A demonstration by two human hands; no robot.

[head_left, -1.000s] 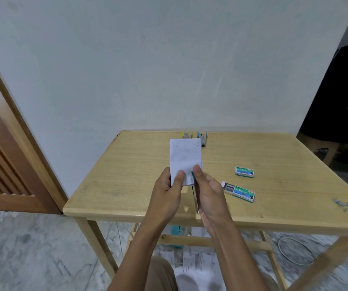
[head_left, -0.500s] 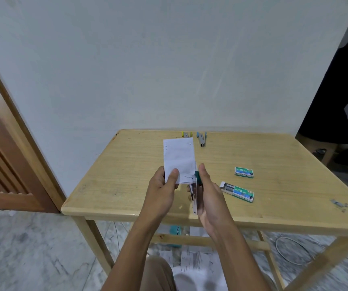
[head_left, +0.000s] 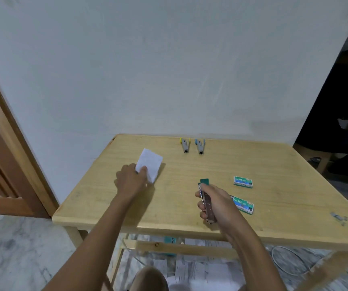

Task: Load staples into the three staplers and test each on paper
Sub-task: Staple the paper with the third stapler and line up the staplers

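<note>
My left hand (head_left: 131,181) pinches a folded white paper (head_left: 151,163) low over the left part of the wooden table (head_left: 177,171). My right hand (head_left: 215,203) grips a green-ended metal stapler (head_left: 205,196) above the table's front middle. Two more staplers lie side by side at the far edge, one yellow-tipped (head_left: 185,145) and one blue-tipped (head_left: 200,145). Two green staple boxes rest to the right: the far one (head_left: 243,182) is closed, and my right hand partly hides the near one (head_left: 243,204).
A small strip of loose staples (head_left: 339,218) lies near the table's right front edge. A wooden door frame (head_left: 11,143) stands at left. Papers and a white cable (head_left: 290,263) lie on the marble floor under the table. A dark figure sits at far right.
My hands have separated. The left hand carried the paper away to the left and down toward the table; the right hand moved right with the stapler, away from the paper.
</note>
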